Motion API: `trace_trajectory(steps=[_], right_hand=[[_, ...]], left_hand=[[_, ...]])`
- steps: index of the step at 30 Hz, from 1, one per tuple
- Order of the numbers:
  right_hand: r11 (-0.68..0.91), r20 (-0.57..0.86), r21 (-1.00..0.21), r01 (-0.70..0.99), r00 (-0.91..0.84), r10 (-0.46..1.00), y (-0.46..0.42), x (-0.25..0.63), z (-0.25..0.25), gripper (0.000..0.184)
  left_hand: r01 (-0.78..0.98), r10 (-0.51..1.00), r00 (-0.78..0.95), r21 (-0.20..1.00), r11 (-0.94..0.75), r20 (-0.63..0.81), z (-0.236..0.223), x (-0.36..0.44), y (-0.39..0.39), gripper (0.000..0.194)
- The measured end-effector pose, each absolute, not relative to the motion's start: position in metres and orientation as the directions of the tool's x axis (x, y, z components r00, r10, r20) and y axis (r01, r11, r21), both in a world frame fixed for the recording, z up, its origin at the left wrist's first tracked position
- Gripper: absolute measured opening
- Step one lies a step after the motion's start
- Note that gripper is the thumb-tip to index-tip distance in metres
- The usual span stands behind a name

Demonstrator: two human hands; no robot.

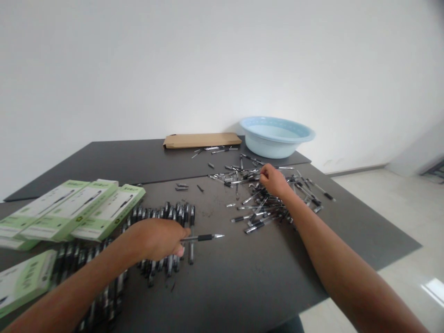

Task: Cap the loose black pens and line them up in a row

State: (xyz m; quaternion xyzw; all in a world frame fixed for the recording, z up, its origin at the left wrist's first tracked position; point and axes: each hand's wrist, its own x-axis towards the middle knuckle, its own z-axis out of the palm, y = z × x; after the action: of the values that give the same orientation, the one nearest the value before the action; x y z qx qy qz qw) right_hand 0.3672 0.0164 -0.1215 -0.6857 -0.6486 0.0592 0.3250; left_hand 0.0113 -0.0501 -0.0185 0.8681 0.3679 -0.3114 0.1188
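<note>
My left hand [163, 238] is closed around the back end of a capless pen [205, 237], whose dark grip and pale tip point right. Beneath and beside that hand lie rows of capped black pens [192, 231], laid side by side. My right hand [272, 178] reaches into a loose heap of pens and pen parts [258, 222] on the right. Its fingers are curled together, and whatever they pinch is too small or hidden to make out.
Green and white pen boxes [107, 210] overlap at the left, with another box [27, 280] nearer me. A light blue basin [277, 136] stands at the back right beside a flat brown cardboard piece [203, 140]. Small caps [181, 187] lie mid-table. The dark table's right edge [398, 226] borders the floor.
</note>
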Motion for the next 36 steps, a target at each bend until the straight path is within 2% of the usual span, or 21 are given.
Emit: trace_trajectory(steps=[4,7,10,13,17,24,30,36], right_hand=[[0.090,0.318,-0.710,0.698,0.204,0.926,0.019,0.371,-0.127,0.033],[0.110,0.284,-0.824,0.556,0.238,0.929,0.019,0.374,-0.131,0.033],[0.127,0.272,-0.873,0.470,0.253,0.928,0.016,0.377,-0.132,0.024],[0.128,0.271,-0.867,0.481,0.241,0.932,0.014,0.377,-0.129,0.018],[0.094,0.276,-0.773,0.627,0.199,0.940,0.022,0.363,-0.124,0.019],[0.138,0.213,-0.426,0.894,-0.049,0.976,0.057,0.311,-0.118,0.015],[0.222,0.075,-0.226,0.949,-0.210,0.975,0.083,0.290,-0.118,0.017],[0.255,0.025,-0.162,0.953,-0.254,0.967,0.087,0.289,-0.122,0.018]], left_hand=[[0.717,0.561,0.508,-0.039,-0.695,-0.653,-0.018,0.014,-0.050,0.039],[0.727,0.555,0.487,-0.039,-0.686,-0.675,-0.018,0.015,-0.050,0.040],[0.733,0.560,0.482,-0.040,-0.679,-0.674,-0.019,0.015,-0.050,0.041],[0.736,0.573,0.496,-0.035,-0.677,-0.652,-0.021,0.013,-0.049,0.043],[0.742,0.579,0.500,-0.025,-0.669,-0.644,-0.020,0.012,-0.049,0.043],[0.748,0.580,0.467,-0.052,-0.662,-0.667,-0.013,0.015,-0.051,0.043],[0.779,0.601,0.428,-0.062,-0.624,-0.675,-0.005,0.013,-0.050,0.047],[0.772,0.593,0.432,-0.061,-0.632,-0.680,-0.004,0.014,-0.050,0.047]])
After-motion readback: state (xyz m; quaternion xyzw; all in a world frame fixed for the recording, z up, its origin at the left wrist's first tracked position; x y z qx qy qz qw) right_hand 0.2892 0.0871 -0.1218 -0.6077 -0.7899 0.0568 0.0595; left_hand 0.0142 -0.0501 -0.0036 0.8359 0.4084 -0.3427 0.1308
